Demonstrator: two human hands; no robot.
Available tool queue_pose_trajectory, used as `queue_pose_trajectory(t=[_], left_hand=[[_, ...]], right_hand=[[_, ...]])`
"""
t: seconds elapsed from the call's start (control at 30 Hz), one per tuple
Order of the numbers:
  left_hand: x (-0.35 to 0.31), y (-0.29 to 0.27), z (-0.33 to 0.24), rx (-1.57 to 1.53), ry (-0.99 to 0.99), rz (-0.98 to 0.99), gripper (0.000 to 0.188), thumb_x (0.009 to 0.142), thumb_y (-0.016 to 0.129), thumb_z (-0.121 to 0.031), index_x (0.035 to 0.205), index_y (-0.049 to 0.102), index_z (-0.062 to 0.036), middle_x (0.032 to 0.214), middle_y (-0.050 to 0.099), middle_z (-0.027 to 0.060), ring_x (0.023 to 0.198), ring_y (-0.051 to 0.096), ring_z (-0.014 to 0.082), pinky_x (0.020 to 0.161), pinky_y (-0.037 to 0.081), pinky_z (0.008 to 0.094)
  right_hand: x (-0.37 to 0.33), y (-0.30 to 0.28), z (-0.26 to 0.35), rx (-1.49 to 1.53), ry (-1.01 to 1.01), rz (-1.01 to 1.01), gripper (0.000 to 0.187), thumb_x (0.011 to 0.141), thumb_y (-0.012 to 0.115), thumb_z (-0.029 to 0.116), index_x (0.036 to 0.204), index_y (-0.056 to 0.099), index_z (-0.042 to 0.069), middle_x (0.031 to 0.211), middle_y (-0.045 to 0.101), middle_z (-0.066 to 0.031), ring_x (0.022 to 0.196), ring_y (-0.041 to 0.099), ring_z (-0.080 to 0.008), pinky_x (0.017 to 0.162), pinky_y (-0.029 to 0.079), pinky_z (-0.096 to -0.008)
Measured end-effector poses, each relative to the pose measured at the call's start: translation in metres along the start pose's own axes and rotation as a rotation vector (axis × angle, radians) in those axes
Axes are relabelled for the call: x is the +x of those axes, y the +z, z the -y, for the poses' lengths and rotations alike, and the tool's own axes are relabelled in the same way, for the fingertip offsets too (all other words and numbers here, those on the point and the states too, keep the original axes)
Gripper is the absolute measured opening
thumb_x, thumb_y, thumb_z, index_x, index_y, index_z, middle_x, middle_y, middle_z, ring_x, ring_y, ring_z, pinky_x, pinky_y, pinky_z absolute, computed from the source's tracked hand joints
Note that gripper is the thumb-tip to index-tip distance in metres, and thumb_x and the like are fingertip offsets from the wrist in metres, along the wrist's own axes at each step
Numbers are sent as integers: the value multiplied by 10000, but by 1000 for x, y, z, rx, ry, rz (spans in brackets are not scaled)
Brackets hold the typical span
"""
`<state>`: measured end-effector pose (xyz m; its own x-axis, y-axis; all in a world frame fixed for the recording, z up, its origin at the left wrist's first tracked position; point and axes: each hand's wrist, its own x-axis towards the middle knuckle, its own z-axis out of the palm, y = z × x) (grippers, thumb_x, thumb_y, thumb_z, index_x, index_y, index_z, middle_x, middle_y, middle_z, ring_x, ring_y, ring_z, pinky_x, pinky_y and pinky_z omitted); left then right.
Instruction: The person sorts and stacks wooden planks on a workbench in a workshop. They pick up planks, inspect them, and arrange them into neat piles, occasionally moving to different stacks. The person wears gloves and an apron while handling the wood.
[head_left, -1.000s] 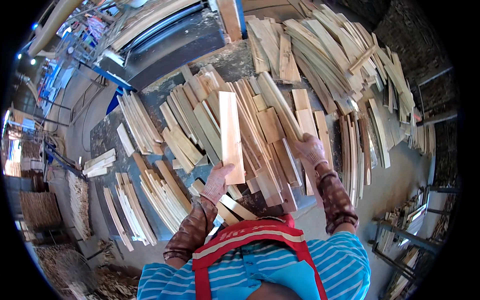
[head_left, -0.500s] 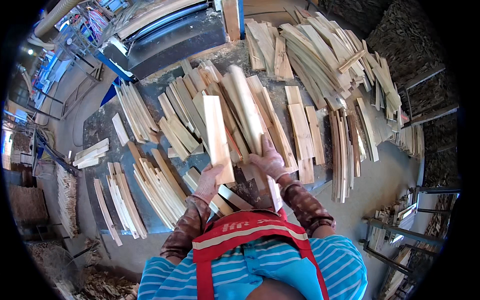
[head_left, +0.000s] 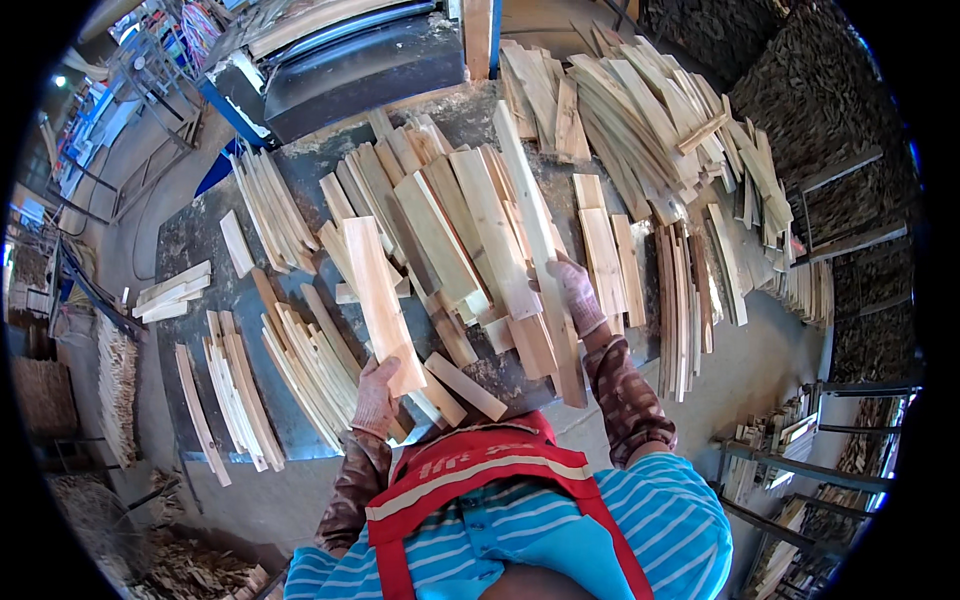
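Both of my hands wear pale knitted gloves. My left hand (head_left: pixel 376 396) grips the near end of a light wooden board (head_left: pixel 378 300), which slants up and away over the table's left-middle. My right hand (head_left: pixel 579 296) is closed around the edge of a long narrow board (head_left: pixel 535 225) that points away from me. Between the two hands lies a loose pile of boards (head_left: pixel 490 220), and one short board (head_left: pixel 466 386) rests near the table's front edge. The fingers of my right hand are partly hidden by the board it holds.
Sorted rows of strips (head_left: pixel 305 375) lie on the dark table (head_left: pixel 200 260) to the left. More strips (head_left: pixel 680 310) stand in rows on the right. A large heap of boards (head_left: pixel 650 110) fills the far right. Behind the table is a machine with a dark plate (head_left: pixel 370 85).
My left hand has moved left and nearer with its board. My right hand has shifted right, now with a narrow board standing out from the pile.
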<state>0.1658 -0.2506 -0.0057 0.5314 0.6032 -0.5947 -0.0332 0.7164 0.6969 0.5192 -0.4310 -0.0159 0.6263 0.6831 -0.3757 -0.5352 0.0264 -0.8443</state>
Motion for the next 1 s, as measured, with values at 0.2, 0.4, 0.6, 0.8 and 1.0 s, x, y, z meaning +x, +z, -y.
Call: queue_pose_trajectory(t=[0.2,0.4,0.6,0.8,1.0], left_hand=[[-9,11,-16,-25,4,66,431,916,639,-132,1319,587,13,1141,696,85,1015,691,214,856,579,322],[-10,31,-33,38,-43,154,433,943,677,-283,1300,645,-40,1183,696,39,1053,661,149,900,529,290],[-24,31,-47,-139,-77,323,507,935,723,-302,1366,589,-70,1169,692,53,991,678,145,836,556,302],[-24,-15,-61,-177,85,142,492,888,774,-211,1308,596,-28,1113,700,82,924,695,187,813,583,324],[28,-98,-156,-163,324,-80,409,879,765,-179,1213,615,4,1018,708,90,823,697,181,696,589,321]], right_hand=[[-16,48,14,262,101,132,463,924,545,273,1241,605,-58,1040,694,-174,898,698,-287,888,578,-414],[-14,107,-9,124,16,220,459,932,583,227,1297,570,-50,1053,698,-108,916,714,-243,823,617,-398],[-32,181,-34,-209,33,290,484,953,636,253,1351,574,-15,1098,699,-90,859,695,-165,656,577,-272],[-31,231,-65,-838,-96,414,388,1007,612,345,1201,659,12,955,729,-104,845,688,-169,736,551,-313],[-24,233,-84,-910,-90,221,400,944,665,289,1239,664,19,1121,721,-187,1069,697,-284,918,527,-349]])
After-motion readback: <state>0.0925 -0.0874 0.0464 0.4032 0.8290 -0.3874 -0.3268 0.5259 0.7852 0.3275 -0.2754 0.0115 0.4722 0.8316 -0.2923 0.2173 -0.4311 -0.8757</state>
